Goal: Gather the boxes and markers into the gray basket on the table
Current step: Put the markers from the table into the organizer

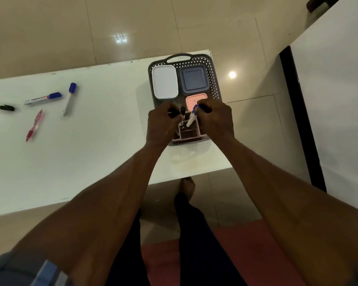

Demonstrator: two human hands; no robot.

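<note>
The gray basket (212,77) stands at the table's right end. Inside it lie a white box (165,81), a blue-gray box (193,80) and a pink box (191,102), with a pink divided holder (191,133) at the near end. My left hand (161,125) grips a black-capped marker (182,118) over the holder. My right hand (216,120) grips a blue-capped marker (191,117), tip down into the holder. On the table to the left lie two blue-capped markers (69,99) (42,98), a black-capped marker (2,107) and a red pen (34,125).
The white table (101,141) ends just right of the basket and near my legs. Tiled floor surrounds it. A white panel with a dark edge (302,120) stands to the right. A red mat (256,244) lies under my feet.
</note>
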